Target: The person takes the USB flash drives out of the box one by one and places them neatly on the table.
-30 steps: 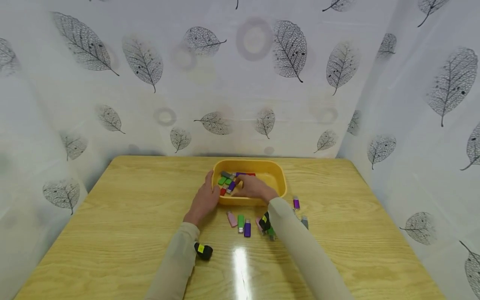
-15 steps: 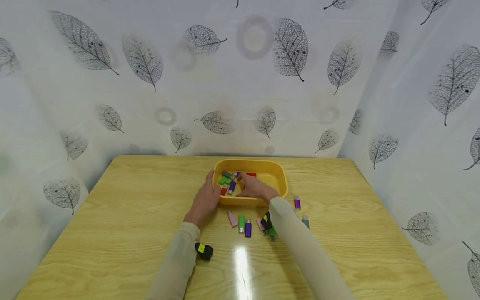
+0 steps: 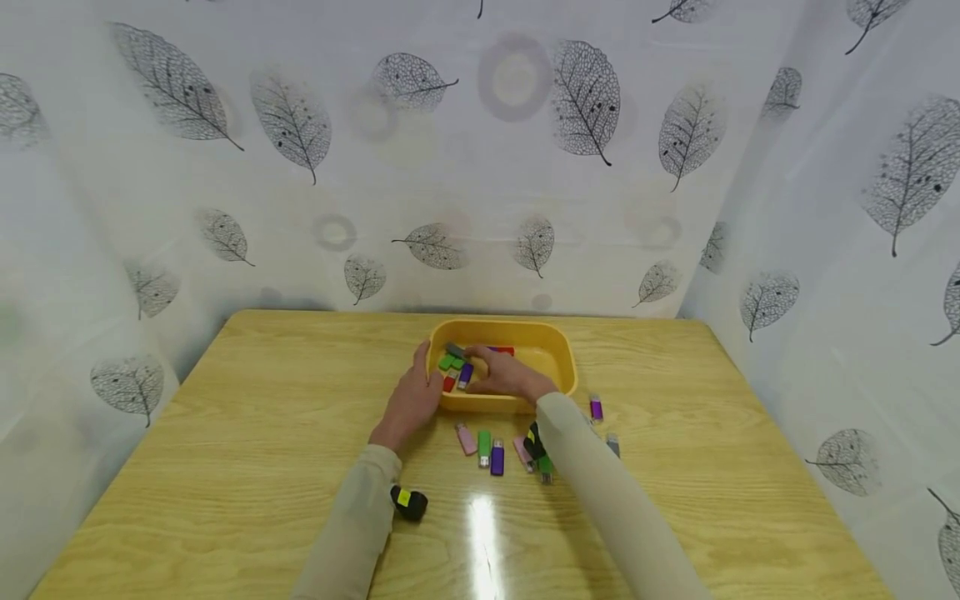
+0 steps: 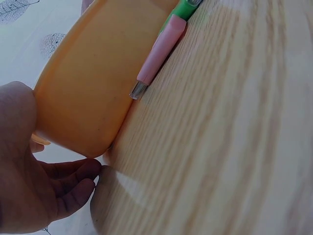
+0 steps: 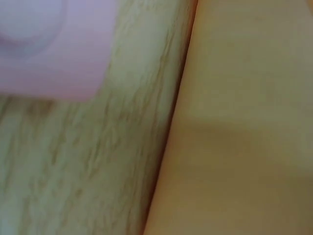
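Note:
My left hand (image 3: 411, 402) grips the left end of the yellow tray (image 3: 564, 354), thumb at the near rim. In the left wrist view, that hand's fingers curl beside the tray's outer corner. My right hand (image 3: 508, 373) reaches over the near rim into the tray, thumb and forefinger apart. Its forefinger tip is right at a grey USB stick (image 3: 454, 350). Close by in the tray lie a purple USB stick (image 3: 466, 374), a red one (image 3: 450, 381) and green ones (image 3: 447, 363). Behind the right hand shows another red stick (image 3: 506, 351).
On the wooden table (image 3: 247, 450), in front of the tray, lie a pink USB stick (image 3: 466, 439), a green one (image 3: 484, 448) and a purple one (image 3: 497, 457). More sticks lie beside the right sleeve (image 3: 600, 475). A leaf-patterned curtain (image 3: 465, 167) hangs behind.
My right fingers have come away from the near purple USB stick and moved left toward the grey one. That purple stick now lies turned a little. The left hand stays on the tray.

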Available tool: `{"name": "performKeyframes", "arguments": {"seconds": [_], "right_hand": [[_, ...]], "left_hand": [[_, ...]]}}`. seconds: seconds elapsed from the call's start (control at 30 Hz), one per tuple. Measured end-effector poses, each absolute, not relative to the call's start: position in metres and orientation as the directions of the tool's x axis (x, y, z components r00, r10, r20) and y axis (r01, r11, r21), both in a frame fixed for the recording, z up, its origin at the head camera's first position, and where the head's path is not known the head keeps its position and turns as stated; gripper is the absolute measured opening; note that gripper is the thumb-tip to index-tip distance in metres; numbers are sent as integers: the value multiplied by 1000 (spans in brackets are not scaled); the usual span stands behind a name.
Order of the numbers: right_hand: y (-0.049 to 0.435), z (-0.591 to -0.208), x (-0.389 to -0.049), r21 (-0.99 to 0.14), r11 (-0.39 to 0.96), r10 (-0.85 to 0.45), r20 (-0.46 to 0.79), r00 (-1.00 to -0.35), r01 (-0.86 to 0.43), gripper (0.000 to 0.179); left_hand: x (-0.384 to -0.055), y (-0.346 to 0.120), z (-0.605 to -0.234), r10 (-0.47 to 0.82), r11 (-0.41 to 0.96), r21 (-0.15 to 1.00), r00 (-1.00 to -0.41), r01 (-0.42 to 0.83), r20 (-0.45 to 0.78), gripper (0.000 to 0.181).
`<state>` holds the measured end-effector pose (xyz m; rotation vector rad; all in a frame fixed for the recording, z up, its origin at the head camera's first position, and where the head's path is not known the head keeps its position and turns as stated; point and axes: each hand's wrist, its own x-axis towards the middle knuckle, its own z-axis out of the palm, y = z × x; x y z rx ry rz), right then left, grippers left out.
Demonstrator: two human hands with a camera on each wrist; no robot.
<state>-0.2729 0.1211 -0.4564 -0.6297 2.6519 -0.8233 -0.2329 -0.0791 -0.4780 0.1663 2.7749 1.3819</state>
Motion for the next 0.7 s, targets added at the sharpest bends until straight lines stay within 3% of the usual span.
{"name": "performKeyframes", "arguments": {"seconds": [0.43, 0.7], "right_hand": [[119, -456, -274, -585, 751, -474, -156, -867, -306, 64], [117, -458, -278, -520, 790, -441, -116, -890, -324, 44]], "left_hand": [[-233, -78, -478, 100, 594, 801, -995, 69, 12, 65], [-232, -78, -478, 110, 590, 802, -993, 93, 35, 64]]}}
